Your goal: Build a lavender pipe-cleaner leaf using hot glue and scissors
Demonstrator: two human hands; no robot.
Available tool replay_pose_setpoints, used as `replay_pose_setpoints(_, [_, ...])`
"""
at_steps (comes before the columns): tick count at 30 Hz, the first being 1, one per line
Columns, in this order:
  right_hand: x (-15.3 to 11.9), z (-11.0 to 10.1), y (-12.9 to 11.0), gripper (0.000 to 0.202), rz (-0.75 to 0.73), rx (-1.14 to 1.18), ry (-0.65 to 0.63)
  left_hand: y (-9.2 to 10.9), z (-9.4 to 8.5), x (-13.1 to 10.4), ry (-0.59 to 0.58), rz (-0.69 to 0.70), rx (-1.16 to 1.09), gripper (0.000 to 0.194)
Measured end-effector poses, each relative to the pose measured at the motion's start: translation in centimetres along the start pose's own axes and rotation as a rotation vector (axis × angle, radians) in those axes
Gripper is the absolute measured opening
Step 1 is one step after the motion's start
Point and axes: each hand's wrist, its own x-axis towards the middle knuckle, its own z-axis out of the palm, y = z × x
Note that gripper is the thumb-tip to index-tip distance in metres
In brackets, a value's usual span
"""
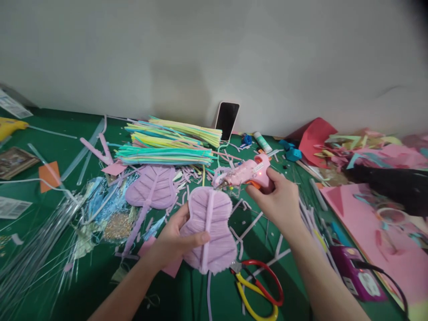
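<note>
A lilac fan-shaped piece (219, 223) made of pipe cleaners is gripped in my left hand (182, 240), the thumb lying across its middle rib. My right hand (279, 196) is wrapped round the handle of a pink hot glue gun (249, 173), whose nozzle points left, close to the upper edge of the lilac piece. Whether the nozzle touches it I cannot tell. A second lilac piece (152, 187) with a stem lies on the green table to the left. Scissors (259, 287) with red and yellow handles rest just below my hands.
Behind are pipe cleaner bundles (170, 142) and a phone (227, 118) leaning on the wall. Blue tinsel (109, 198) and thin wires (36, 249) lie left. A purple box (357, 274) with a black cable and pink sheets (377, 232) are at the right.
</note>
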Motion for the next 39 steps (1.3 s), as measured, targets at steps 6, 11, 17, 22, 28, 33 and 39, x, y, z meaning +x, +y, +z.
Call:
replay_pose_setpoints(6, [0.06, 0.14, -0.23, 0.032, -0.016, -0.011, 0.006, 0.06, -0.01, -0.03, 0.001, 0.005, 0.032, 0.066])
replay_pose_setpoints(11, [0.09, 0.17, -0.09, 0.031, -0.014, -0.024, 0.007, 0.15, 0.05, -0.13, 0.012, 0.008, 0.045, 0.066])
replay_pose_setpoints(17, [-0.02, -0.12, -0.22, 0.031, -0.010, -0.020, -0.004, 0.13, 0.07, -0.15, 0.017, -0.010, 0.037, 0.066])
replay_pose_setpoints(22, [-0.05, -0.41, -0.33, 0.029, 0.010, -0.009, -0.010, 0.15, 0.07, -0.08, 0.025, -0.006, 0.046, 0.067])
replay_pose_setpoints(28, [-0.04, -0.65, -0.28, 0.030, 0.011, -0.014, 0.002, 0.16, 0.13, -0.10, 0.017, 0.007, 0.033, 0.065])
replay_pose_setpoints(33, [-0.03, -0.72, -0.58, 0.030, 0.019, 0.005, 0.001, 0.17, 0.18, -0.09, 0.025, 0.004, 0.046, 0.066])
replay_pose_setpoints(39, [-0.05, -0.74, -0.72, 0.030, 0.012, -0.003, -0.006, 0.29, 0.24, -0.19, 0.025, -0.013, 0.046, 0.070])
